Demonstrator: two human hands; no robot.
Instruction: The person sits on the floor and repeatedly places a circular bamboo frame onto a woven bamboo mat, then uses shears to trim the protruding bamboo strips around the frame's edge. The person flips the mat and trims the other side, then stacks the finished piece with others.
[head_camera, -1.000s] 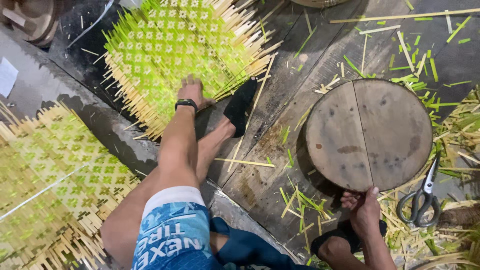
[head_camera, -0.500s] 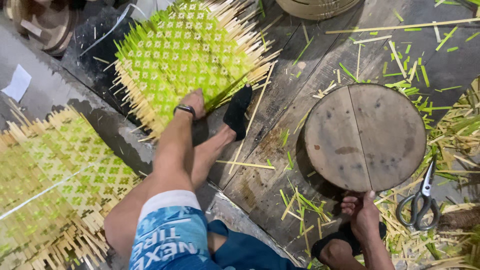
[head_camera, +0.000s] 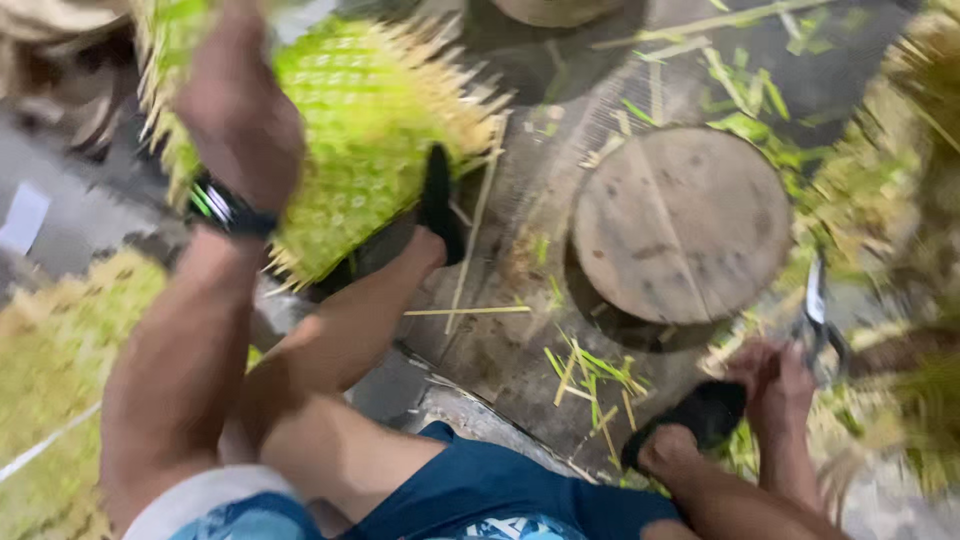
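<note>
The picture is blurred by motion, so fine detail is lost. The person's left hand (head_camera: 238, 110) is raised at the far left, a dark wristband with green marks (head_camera: 225, 208) on the wrist. It hangs over the near left edge of a green woven mat (head_camera: 385, 130) with pale stick ends bristling from its rim. Whether the hand touches or grips the mat cannot be told; the fingers are smeared and their grip is unclear.

The right hand (head_camera: 778, 385) is low at the near right, just beside a pair of scissors (head_camera: 818, 312) that lies on the ground with its blades pointing far. The hand looks loosely curled; whether it holds anything cannot be told.

Between the hands lies a round wooden chopping block (head_camera: 682, 222), split by a crack, resting on dark planks. Green and pale bamboo slivers (head_camera: 590, 375) are scattered near it. The left foot in a black sandal (head_camera: 436, 205) touches the mat's right edge, and the right foot's sandal (head_camera: 700, 415) sits just left of the right hand. A second green mat (head_camera: 50, 360) lies at the near left.
</note>
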